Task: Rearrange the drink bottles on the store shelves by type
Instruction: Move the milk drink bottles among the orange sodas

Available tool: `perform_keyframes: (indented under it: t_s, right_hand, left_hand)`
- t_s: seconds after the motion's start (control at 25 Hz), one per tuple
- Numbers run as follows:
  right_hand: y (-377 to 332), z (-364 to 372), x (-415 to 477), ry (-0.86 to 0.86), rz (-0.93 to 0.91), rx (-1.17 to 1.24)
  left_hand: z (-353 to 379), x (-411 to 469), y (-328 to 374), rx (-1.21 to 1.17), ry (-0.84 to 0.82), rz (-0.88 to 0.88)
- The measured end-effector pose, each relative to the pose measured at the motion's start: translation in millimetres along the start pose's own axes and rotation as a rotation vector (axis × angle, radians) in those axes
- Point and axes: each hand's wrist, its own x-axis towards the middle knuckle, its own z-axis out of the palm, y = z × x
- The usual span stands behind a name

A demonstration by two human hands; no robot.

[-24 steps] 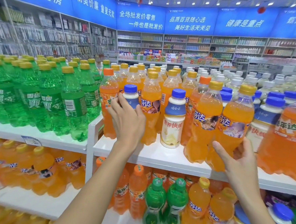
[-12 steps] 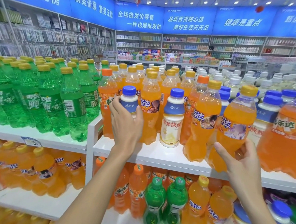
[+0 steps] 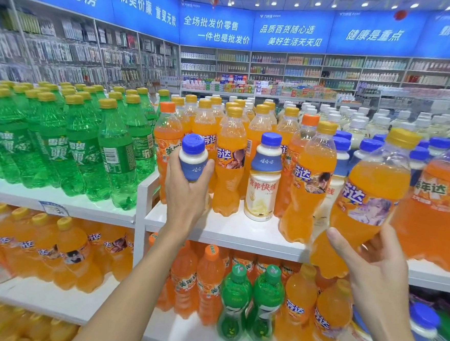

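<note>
Landmark: standing milk point(image 3: 264, 178), at the front of the upper shelf point(image 3: 214, 231).

Left hand point(image 3: 187, 191), left of landmark: fingers and thumb wrapped round a second milk bottle point(image 3: 192, 158), cap up, base hidden by the palm.

Right hand point(image 3: 377, 263), right of landmark and lower: curled under a soda bottle point(image 3: 363, 196), which is tilted with its base off the shelf edge.

Judgement: a swap is in hand. Milk goes to the blue-cap row point(image 3: 366, 147) right of landmark, soda to the orange row point(image 3: 230, 154) behind and left of it.

Carry the milk across the front, clear of the caps. Seat the soda upright in the gap. Neighbours stand close and look easy to topple.
</note>
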Motion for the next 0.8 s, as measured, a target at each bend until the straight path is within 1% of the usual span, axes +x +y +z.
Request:
perform_keyframes:
  t_s: [0.12,0.28,0.32,0.4,0.52,0.6,0.8]
  right_hand:
    - [-14,13,-14,-0.108,-0.001,0.059]
    - [-16,52,-25,-0.345,0.028,0.087]
    - [-15,68,-26,-0.386,0.022,0.082]
    - [-15,103,-25,-0.413,-0.012,0.088]
    - [-10,163,-14,-0.364,-0.083,0.061]
    - [-1,200,-7,-0.295,-0.087,-0.005]
    - [10,256,-5,-0.116,-0.101,-0.121]
  left_hand:
    - [-13,-10,11,-0.093,0.028,-0.038]
    - [-40,-26,16,-0.146,0.067,-0.058]
    - [-47,-27,15,-0.160,0.068,-0.059]
    - [-64,-27,12,-0.182,0.057,-0.070]
    - [-89,-15,3,-0.216,0.002,-0.061]
    - [-107,-1,-2,-0.242,-0.053,-0.060]
    - [-132,28,-19,-0.326,-0.219,-0.057]
